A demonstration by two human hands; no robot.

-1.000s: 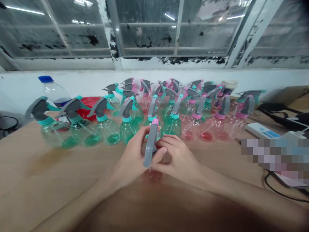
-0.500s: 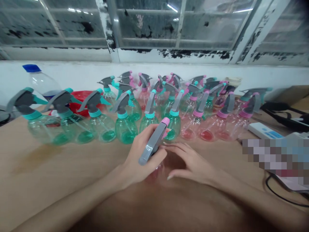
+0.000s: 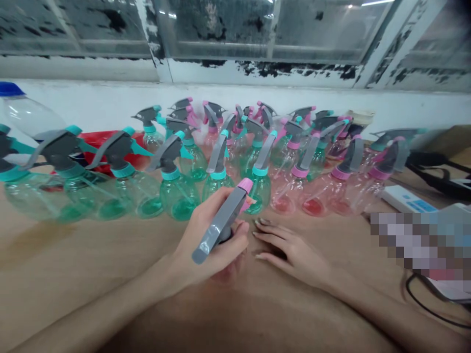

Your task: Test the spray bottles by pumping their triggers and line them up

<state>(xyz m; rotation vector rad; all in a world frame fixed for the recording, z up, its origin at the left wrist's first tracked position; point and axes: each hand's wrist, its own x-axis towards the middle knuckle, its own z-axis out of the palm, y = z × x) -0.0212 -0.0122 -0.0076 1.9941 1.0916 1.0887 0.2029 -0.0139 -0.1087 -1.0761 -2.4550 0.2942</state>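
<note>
My left hand (image 3: 206,240) is wrapped round the neck of a pink spray bottle (image 3: 224,220) with a grey trigger head and pink nozzle. Most of the bottle's body is hidden below the hand; a little clear pink plastic shows under the fingers. My right hand (image 3: 294,250) rests on the wooden table just right of that bottle, apart from it, fingers spread and holding nothing. Beyond my hands stands a row of spray bottles, green ones such as the green spray bottle (image 3: 180,196) at left and middle, pink ones such as the pink spray bottle (image 3: 314,193) at right.
More spray bottles crowd behind the front row, near the white wall (image 3: 110,105). At the left are a red container (image 3: 101,144) and a large clear bottle with a blue cap (image 3: 11,89). A white box (image 3: 405,198), black straps (image 3: 437,164) and a cable (image 3: 415,304) lie at right.
My right hand has drawn away from the held spray bottle and now lies flat on the table. My left hand, still gripping the bottle, has shifted slightly left; the camera view has moved a little.
</note>
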